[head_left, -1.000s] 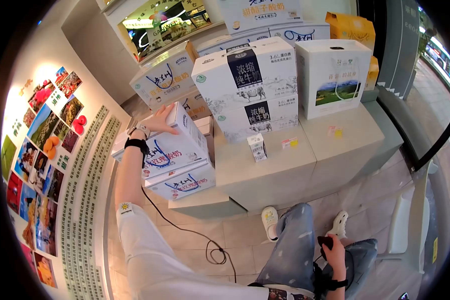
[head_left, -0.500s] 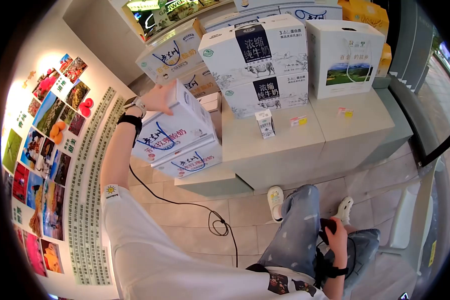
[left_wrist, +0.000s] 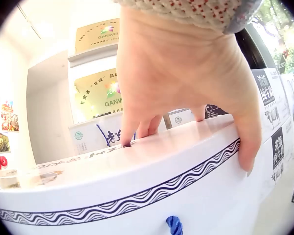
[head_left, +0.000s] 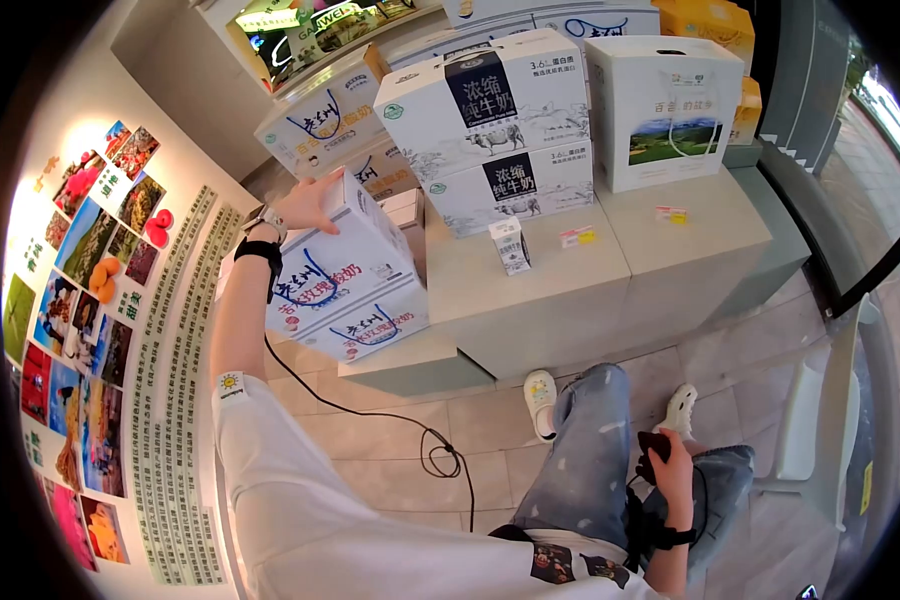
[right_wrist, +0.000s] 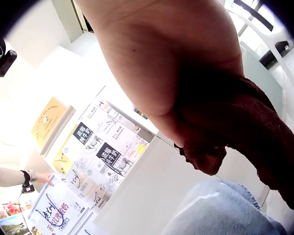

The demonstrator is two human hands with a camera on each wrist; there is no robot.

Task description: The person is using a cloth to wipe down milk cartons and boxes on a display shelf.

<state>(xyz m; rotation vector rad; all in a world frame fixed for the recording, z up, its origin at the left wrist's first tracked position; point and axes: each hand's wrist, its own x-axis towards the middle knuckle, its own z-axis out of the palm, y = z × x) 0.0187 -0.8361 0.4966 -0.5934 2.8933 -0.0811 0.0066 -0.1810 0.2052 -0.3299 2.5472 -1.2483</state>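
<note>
Nearest, the right hand (head_left: 672, 472) rests on a bent knee in jeans (head_left: 595, 440), with its fingers curled round a small black object (head_left: 654, 446). The right wrist view is too close and dark to show that object. It gives only the hand (right_wrist: 161, 63) looming over the denim.

The left arm reaches out straight and up to the left, with a black strap at the wrist. The left hand (head_left: 308, 203) lies on top of the upper carton (head_left: 342, 268). That carton sits slightly askew on the lower carton (head_left: 368, 335), on the low step (head_left: 415, 372) at the left end of the display plinth (head_left: 530, 310).

Only the left wrist view shows the grasp. Bent fingertips (left_wrist: 129, 133) press on the carton's (left_wrist: 137, 191) top, and the thumb (left_wrist: 248, 149) hooks down over its edge, clasping it. A blue cord (left_wrist: 173, 225) hangs on the front face.

Farther back, a small milk pack (head_left: 511, 245) stands near the plinth's front left corner. Behind it are two stacked black-labelled cartons (head_left: 490, 100). A white box with a meadow picture (head_left: 665, 110) stands toward the right edge.
</note>
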